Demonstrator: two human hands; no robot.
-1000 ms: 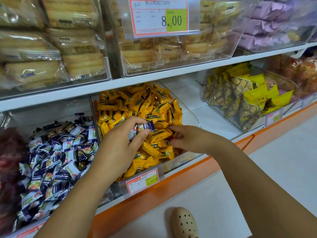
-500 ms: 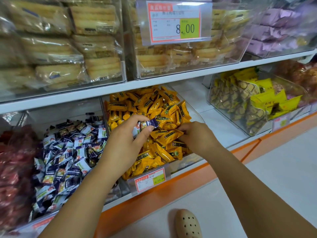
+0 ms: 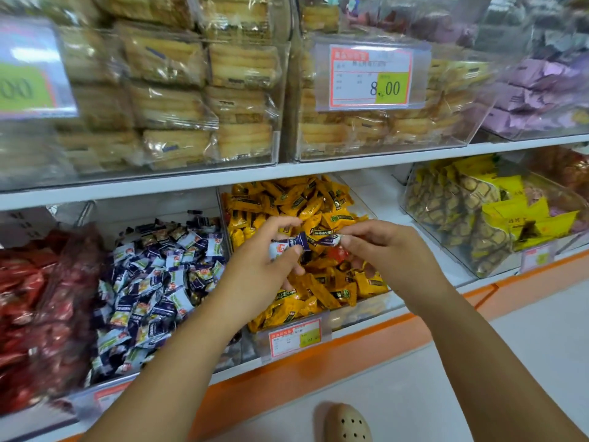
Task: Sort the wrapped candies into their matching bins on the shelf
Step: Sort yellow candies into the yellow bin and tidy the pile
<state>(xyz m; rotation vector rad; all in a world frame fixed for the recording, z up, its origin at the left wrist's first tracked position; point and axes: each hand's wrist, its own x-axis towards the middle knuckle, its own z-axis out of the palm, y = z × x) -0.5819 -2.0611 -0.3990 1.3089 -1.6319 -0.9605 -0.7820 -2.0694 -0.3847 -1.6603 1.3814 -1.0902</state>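
While the left hand (image 3: 264, 266) pinches a blue-and-white candy (image 3: 288, 245), the right hand (image 3: 382, 250) pinches a second blue candy (image 3: 328, 240) just beside it. Both are above the clear bin (image 3: 357, 317) of yellow candies (image 3: 318, 205). The neighbouring bin (image 3: 73, 401) holds matching blue-and-white sweets (image 3: 153, 282).

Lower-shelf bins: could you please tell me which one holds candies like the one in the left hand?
The blue-and-white bin, just left of the yellow bin; its wrappers match the left hand's candy, unlike the red candies.

left hand (image 3: 255, 269), right hand (image 3: 385, 250) over middle bin (image 3: 357, 317); another bin (image 3: 153, 208) left, biscuit packs (image 3: 172, 100) above
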